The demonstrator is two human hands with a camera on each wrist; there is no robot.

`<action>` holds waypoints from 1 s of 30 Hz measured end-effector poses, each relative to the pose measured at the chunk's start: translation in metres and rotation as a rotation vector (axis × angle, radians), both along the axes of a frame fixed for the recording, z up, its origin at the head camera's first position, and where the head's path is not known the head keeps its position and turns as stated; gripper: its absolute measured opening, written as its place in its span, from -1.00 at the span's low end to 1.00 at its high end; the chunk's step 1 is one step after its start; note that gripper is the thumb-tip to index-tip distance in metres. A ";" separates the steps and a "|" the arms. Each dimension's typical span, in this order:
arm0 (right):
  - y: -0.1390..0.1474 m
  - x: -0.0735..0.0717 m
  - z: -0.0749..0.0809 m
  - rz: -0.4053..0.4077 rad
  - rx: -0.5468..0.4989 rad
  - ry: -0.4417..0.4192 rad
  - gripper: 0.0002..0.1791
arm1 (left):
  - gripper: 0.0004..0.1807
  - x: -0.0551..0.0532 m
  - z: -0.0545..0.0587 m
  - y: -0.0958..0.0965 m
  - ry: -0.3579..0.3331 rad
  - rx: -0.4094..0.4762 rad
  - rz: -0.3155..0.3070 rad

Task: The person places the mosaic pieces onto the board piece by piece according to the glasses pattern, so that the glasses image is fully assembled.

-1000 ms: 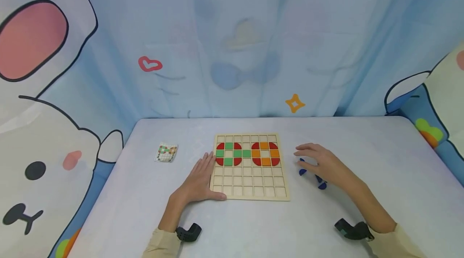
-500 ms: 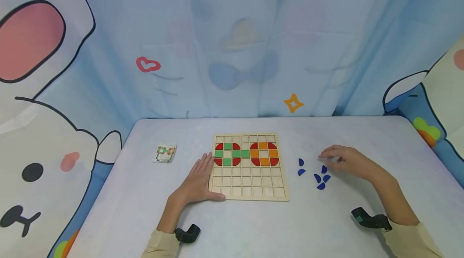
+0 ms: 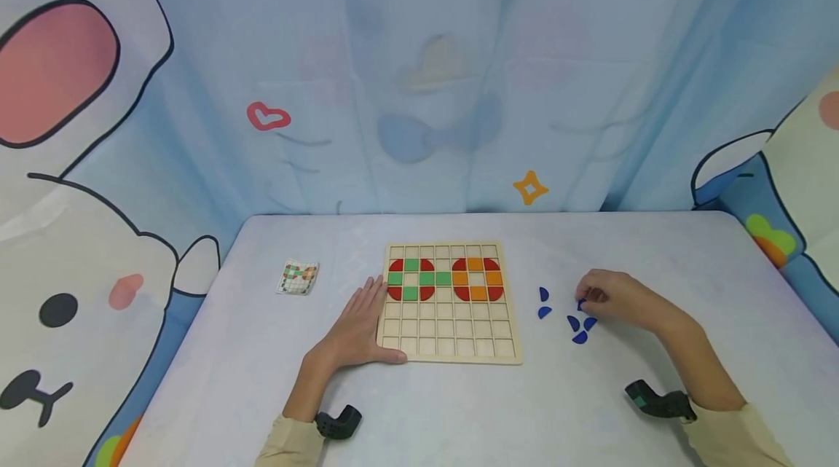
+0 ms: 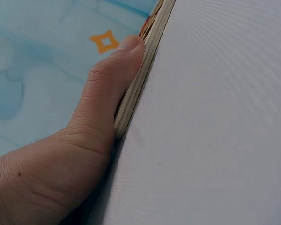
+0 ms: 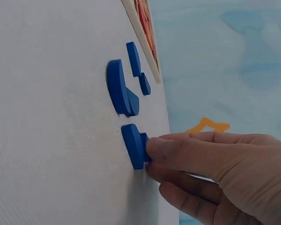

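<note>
A wooden grid board (image 3: 452, 328) lies mid-table, with red, green and orange pieces set in its upper rows. Along its left side rests my left hand (image 3: 350, 332), fingers straight, the thumb (image 4: 98, 93) against the near edge. To the right of the board, my right hand (image 3: 619, 299) pinches a blue half-round piece (image 3: 580, 304) between thumb and fingertips, mostly covered by them. Several more blue half-round pieces lie close by: one cluster (image 3: 573, 323) just below the fingers, and a pair (image 3: 544, 294) nearer the board. In the right wrist view, another blue piece (image 5: 132, 146) stands right beside the fingertips.
A small pattern card (image 3: 298, 277) lies left of the board. The white tabletop (image 3: 491, 416) reaches back to a blue printed curtain (image 3: 446, 161). Dark wrist cameras (image 3: 339, 422) are strapped at both wrists, above beige sleeves.
My right hand has moved right from beside the board, uncovering the blue pieces, then dipped and taken one between its fingertips. My left hand stays on the board.
</note>
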State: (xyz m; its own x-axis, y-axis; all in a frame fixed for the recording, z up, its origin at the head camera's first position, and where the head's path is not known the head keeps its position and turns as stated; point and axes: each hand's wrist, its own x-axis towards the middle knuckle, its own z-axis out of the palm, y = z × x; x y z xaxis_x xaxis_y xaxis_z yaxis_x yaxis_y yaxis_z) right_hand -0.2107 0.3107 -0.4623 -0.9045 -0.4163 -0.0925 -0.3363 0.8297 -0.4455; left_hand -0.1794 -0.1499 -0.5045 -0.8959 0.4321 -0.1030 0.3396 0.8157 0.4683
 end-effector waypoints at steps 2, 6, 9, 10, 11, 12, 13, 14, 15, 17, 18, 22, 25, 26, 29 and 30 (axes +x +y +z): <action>-0.002 0.000 0.001 -0.003 0.017 0.026 -0.92 | 0.39 -0.001 0.001 0.000 0.001 0.001 -0.001; -0.007 0.000 0.003 -0.013 0.043 0.044 -0.93 | 0.39 -0.002 0.002 0.000 0.003 0.004 -0.001; -0.010 0.000 0.004 -0.010 0.051 0.042 -0.88 | 0.39 -0.003 0.002 0.000 0.004 0.002 0.000; -0.010 0.000 0.004 -0.012 0.051 0.043 -0.86 | 0.39 -0.003 0.002 0.000 0.006 0.002 -0.001; -0.011 0.000 0.004 -0.015 0.056 0.048 -0.86 | 0.39 -0.003 0.002 0.000 0.007 0.002 -0.002; -0.013 0.000 0.004 -0.024 0.058 0.058 -0.85 | 0.39 -0.003 0.002 0.000 0.008 0.001 -0.002; -0.015 0.001 0.003 -0.031 0.057 0.068 -0.85 | 0.39 -0.003 0.002 0.000 0.008 0.000 -0.001; -0.020 0.001 0.004 -0.040 0.053 0.083 -0.85 | 0.39 -0.003 0.002 -0.001 0.010 -0.002 0.001; -0.025 0.002 0.004 -0.048 0.047 0.097 -0.84 | 0.39 -0.002 0.002 -0.001 0.010 0.003 0.005; -0.040 0.005 0.004 -0.050 0.010 0.126 -0.82 | 0.39 -0.001 0.002 -0.002 0.008 0.009 0.010; -0.049 0.006 0.003 -0.035 -0.010 0.143 -0.82 | 0.39 0.000 0.002 -0.002 0.007 0.010 0.013; -0.086 0.011 0.000 0.084 -0.057 0.175 -0.85 | 0.39 0.000 0.002 -0.002 0.007 0.021 0.008; -0.107 0.012 -0.003 0.154 -0.029 0.173 -0.90 | 0.38 -0.001 0.002 -0.001 0.006 0.030 0.003; -0.112 0.012 -0.003 0.166 -0.015 0.172 -0.92 | 0.38 -0.001 0.002 0.000 0.006 0.030 0.001; -0.122 0.013 -0.003 0.205 0.007 0.187 -0.95 | 0.38 0.000 0.002 0.000 -0.001 0.021 0.002; -0.124 0.014 -0.003 0.210 0.011 0.195 -0.95 | 0.38 0.000 0.002 0.000 -0.003 0.017 0.002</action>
